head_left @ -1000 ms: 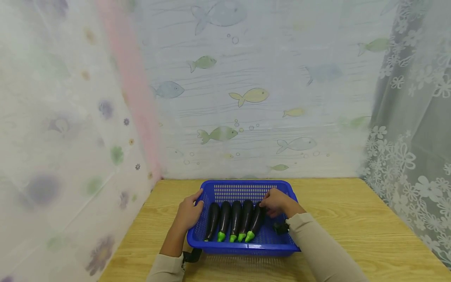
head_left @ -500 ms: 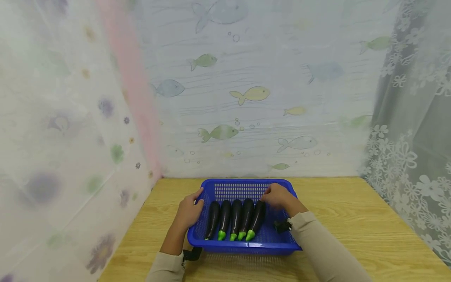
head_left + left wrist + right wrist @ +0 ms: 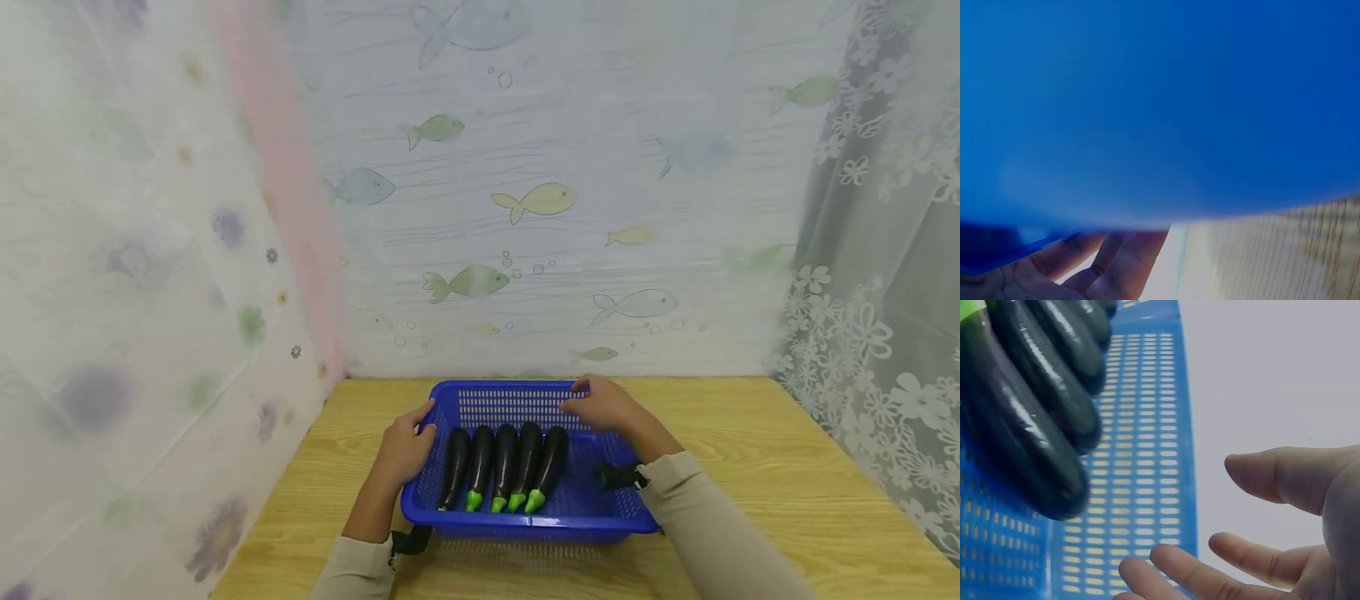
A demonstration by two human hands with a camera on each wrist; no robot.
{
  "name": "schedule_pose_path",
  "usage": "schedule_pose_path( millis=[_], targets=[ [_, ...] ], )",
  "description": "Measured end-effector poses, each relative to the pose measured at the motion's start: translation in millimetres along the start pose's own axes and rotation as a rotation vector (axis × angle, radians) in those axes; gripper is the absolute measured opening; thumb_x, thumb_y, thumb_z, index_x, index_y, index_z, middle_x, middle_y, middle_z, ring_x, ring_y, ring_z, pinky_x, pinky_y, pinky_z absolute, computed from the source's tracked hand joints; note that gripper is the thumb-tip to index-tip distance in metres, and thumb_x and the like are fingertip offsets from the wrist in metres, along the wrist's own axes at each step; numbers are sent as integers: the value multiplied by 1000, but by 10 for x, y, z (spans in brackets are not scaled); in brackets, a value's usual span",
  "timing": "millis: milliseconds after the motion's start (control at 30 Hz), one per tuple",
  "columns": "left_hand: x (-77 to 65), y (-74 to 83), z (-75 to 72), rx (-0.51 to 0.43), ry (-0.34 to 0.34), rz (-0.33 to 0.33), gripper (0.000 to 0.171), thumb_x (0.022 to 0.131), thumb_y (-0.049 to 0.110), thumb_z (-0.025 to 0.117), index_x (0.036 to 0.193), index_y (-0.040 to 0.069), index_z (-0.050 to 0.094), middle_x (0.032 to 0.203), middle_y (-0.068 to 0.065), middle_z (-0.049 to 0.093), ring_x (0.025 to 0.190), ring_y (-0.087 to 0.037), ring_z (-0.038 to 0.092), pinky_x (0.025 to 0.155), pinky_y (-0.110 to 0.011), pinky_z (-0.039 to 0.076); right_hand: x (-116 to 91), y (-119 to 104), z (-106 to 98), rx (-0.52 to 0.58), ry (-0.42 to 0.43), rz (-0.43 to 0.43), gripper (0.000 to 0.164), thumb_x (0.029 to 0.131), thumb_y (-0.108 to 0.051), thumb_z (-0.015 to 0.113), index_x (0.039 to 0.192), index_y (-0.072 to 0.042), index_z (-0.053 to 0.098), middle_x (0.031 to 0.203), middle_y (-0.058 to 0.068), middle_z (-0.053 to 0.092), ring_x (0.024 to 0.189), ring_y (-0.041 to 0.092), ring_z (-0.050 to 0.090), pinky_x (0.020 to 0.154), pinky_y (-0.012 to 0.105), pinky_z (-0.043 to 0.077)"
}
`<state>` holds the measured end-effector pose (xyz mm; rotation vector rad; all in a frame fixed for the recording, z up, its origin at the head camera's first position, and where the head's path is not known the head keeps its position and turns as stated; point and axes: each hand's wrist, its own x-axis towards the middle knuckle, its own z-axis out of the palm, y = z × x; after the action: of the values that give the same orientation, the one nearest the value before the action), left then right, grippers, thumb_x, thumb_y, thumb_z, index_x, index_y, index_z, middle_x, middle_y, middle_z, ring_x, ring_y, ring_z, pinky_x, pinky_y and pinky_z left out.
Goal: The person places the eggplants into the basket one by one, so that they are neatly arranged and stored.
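Several dark eggplants [image 3: 504, 467] with bright green stem ends lie side by side in a blue plastic basket [image 3: 517, 522]. Their stems point toward the person. My left hand [image 3: 401, 450] holds the basket's left rim; in the left wrist view, blue plastic covers most of the frame and only part of the left hand [image 3: 1110, 269] shows. Above the basket's far right corner hovers my right hand [image 3: 607, 407], holding nothing. In the right wrist view its thumb and fingers are spread apart, clear of the rightmost eggplant [image 3: 1022, 425].
A wood-grain table [image 3: 735, 467] carries the basket and extends to both sides of it. Behind it hangs a fish-patterned sheet [image 3: 555, 250], with a floral sheet [image 3: 150, 333] on the left and a lace curtain [image 3: 877, 333] on the right. Inside the basket, bare floor shows right of the eggplants.
My right hand has let go of the rightmost eggplant's far end and risen up and to the right, its fingers opening. The left hand stays on the rim.
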<state>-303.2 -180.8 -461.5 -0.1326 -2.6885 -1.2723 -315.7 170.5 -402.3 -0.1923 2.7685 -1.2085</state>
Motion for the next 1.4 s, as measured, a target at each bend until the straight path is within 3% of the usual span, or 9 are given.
schedule_pose_path(
  millis=[167,267,633,833,1167,1400],
  targets=[
    [-8,5,7,6,3,0,53,101,22,54,154,17,52,153,-18,54,115,-30,63,88,-48,53,-151,8,-142,64,3,-34,61,98,-31,68,144,6,50,129,28,64,101,34,71,78,44,60],
    [-7,10,12,7,5,4,53,101,22,54,154,17,52,153,-19,54,117,-31,63,90,-49,53,-238,21,-238,117,-7,-49,62,101,-29,66,147,6,46,135,31,61,113,42,68,83,49,60],
    [-11,28,16,5,4,4,53,101,22,54,154,16,51,153,-19,53,127,-35,61,95,-53,53,-422,313,-469,233,86,-69,61,103,-33,63,151,0,43,141,30,58,124,44,63,92,48,59],
    [-13,25,15,5,4,-2,53,101,23,54,154,17,52,153,-19,53,113,-30,64,86,-46,54,-499,534,-546,287,121,-55,64,105,-35,59,155,-1,38,145,30,54,129,44,60,95,48,57],
    [-23,3,17,2,6,2,53,102,23,54,155,17,50,154,-18,52,137,-40,54,103,-59,48,-603,873,-643,292,129,-5,67,106,-39,57,155,3,37,149,32,50,133,47,55,96,47,57],
    [-17,18,-4,-3,0,2,53,102,23,55,154,17,51,154,-18,52,128,-36,60,97,-55,52,-662,1111,-563,291,103,56,68,105,-38,59,154,4,38,149,34,49,135,50,52,94,48,58]
  ],
)
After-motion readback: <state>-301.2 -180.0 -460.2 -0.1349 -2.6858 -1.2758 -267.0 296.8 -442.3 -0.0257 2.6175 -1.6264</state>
